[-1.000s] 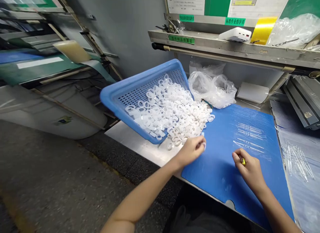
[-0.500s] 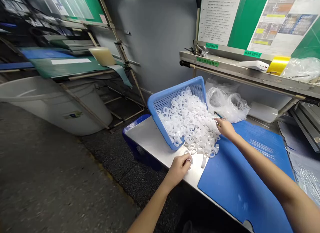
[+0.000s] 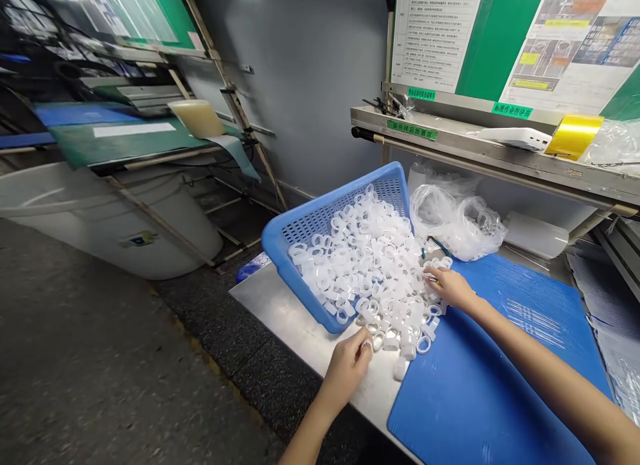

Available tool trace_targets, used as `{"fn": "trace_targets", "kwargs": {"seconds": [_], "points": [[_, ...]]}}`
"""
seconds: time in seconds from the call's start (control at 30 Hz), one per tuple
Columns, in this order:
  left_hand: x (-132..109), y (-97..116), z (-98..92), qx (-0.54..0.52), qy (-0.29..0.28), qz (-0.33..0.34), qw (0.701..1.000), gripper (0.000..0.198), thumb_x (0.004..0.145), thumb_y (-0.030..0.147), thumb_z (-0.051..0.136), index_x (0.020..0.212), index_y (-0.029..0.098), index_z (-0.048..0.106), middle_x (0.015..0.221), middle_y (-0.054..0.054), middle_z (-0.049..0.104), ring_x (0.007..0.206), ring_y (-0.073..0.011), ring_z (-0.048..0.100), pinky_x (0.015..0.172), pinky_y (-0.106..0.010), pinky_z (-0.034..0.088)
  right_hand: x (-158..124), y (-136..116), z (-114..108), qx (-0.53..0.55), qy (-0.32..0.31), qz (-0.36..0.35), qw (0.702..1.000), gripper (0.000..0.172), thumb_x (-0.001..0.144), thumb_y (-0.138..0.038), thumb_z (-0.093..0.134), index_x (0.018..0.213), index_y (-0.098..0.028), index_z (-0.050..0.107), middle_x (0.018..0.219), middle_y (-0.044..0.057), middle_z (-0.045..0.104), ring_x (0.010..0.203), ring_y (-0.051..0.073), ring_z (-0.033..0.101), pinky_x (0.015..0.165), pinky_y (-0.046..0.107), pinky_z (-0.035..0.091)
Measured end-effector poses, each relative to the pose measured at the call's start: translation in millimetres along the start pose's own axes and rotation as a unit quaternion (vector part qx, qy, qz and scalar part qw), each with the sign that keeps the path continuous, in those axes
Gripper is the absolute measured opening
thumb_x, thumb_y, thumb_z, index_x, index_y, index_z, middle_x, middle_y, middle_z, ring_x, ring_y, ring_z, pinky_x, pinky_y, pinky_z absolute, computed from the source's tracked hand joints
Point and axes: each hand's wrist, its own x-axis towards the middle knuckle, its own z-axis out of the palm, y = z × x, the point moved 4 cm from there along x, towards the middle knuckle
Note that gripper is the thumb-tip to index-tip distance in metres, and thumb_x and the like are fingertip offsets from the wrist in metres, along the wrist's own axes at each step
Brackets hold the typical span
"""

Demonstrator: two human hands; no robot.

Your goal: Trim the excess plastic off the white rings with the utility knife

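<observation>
Basket [image 3: 286, 260], one, blue and perforated, sits tipped on the steel bench [image 3: 305, 335] with its open side low, which keeps the white plastic rings [image 3: 370, 272], too many to count, spilling out within reach of both hands and up to the edge of one blue mat [image 3: 465, 392]. Left hand [image 3: 345, 375] is clamped on one ring at the pile's near edge. Right hand [image 3: 453, 288] is curled against the far side of the pile, fingers together; cannot tell if it holds anything.

A large white plastic bin [image 3: 100, 218] stands left on the dark floor [image 3: 100, 358]. Right, a metal shelf [image 3: 450, 142] holds a white power bank [image 3: 515, 138] and yellow tape [image 3: 574, 136], above a clear plastic bag [image 3: 457, 224].
</observation>
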Motion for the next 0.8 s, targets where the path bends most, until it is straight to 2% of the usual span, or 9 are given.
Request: {"fn": "trace_targets", "kwargs": {"seconds": [0.07, 0.2, 0.3, 0.37, 0.47, 0.63, 0.8], "points": [[3.3, 1.3, 4.4, 0.010, -0.014, 0.006, 1.000, 0.017, 0.080, 0.022, 0.037, 0.062, 0.021, 0.038, 0.057, 0.003, 0.038, 0.055, -0.0140, 0.037, 0.056, -0.026, 0.027, 9.6, 4.3, -6.5, 0.000, 0.015, -0.001, 1.000, 0.029, 0.095, -0.031, 0.057, 0.120, -0.017, 0.057, 0.118, 0.009, 0.061, 0.097, 0.021, 0.063, 0.082, 0.041, 0.055], [7.9, 2.5, 12.1, 0.022, -0.045, 0.006, 0.999, 0.016, 0.080, 0.021, 0.034, 0.064, 0.022, 0.035, 0.058, 0.004, 0.036, 0.054, -0.0142, 0.036, 0.056, -0.027, 0.025, 55.1, 16.1, -19.1, -0.006, 0.053, 0.024, 0.998, 0.030, 0.095, -0.030, 0.057, 0.123, -0.019, 0.056, 0.125, 0.010, 0.058, 0.104, 0.023, 0.061, 0.086, 0.043, 0.053], [8.6, 4.7, 20.2, 0.022, -0.077, 0.009, 0.997, 0.017, 0.080, 0.020, 0.032, 0.063, 0.022, 0.032, 0.059, 0.003, 0.038, 0.055, -0.0142, 0.038, 0.056, -0.027, 0.026, 82.3, 20.0, -16.2, -0.006, 0.035, 0.025, 0.999, 0.030, 0.095, -0.030, 0.057, 0.122, -0.018, 0.057, 0.123, 0.009, 0.059, 0.102, 0.022, 0.062, 0.085, 0.043, 0.054], [8.2, 5.7, 25.0, 0.021, -0.094, 0.013, 0.995, 0.017, 0.080, 0.019, 0.031, 0.064, 0.022, 0.031, 0.059, 0.003, 0.039, 0.056, -0.0146, 0.040, 0.057, -0.027, 0.027, 85.8, 20.0, -10.7, -0.006, 0.017, 0.018, 1.000, 0.030, 0.094, -0.031, 0.058, 0.121, -0.017, 0.057, 0.122, 0.009, 0.059, 0.100, 0.022, 0.062, 0.084, 0.042, 0.054], [7.6, 5.0, 28.9, 0.016, -0.111, 0.019, 0.994, 0.016, 0.080, 0.018, 0.030, 0.064, 0.022, 0.031, 0.060, 0.002, 0.039, 0.057, -0.0149, 0.041, 0.058, -0.027, 0.028, 71.0, 18.8, -2.1, -0.007, -0.006, 0.000, 1.000, 0.030, 0.094, -0.031, 0.058, 0.121, -0.017, 0.057, 0.121, 0.009, 0.060, 0.100, 0.022, 0.063, 0.084, 0.042, 0.054], [6.4, 2.6, 28.1, 0.003, -0.132, 0.020, 0.991, 0.016, 0.080, 0.017, 0.029, 0.065, 0.022, 0.030, 0.061, 0.002, 0.038, 0.059, -0.0146, 0.039, 0.058, -0.027, 0.027, 27.9, 14.7, 5.3, -0.008, -0.041, -0.023, 0.999, 0.031, 0.095, -0.030, 0.057, 0.123, -0.017, 0.056, 0.119, 0.009, 0.061, 0.097, 0.021, 0.064, 0.083, 0.042, 0.054], [5.9, 2.2, 26.0, -0.007, -0.146, 0.019, 0.989, 0.016, 0.080, 0.017, 0.030, 0.065, 0.022, 0.029, 0.062, 0.002, 0.037, 0.059, -0.0146, 0.038, 0.058, -0.027, 0.026, -1.7, 13.3, 2.4, -0.013, -0.044, -0.027, 0.999, 0.038, 0.092, -0.020, 0.054, 0.130, -0.026, 0.056, 0.120, 0.006, 0.064, 0.098, 0.022, 0.066, 0.078, 0.028, 0.051]]}}
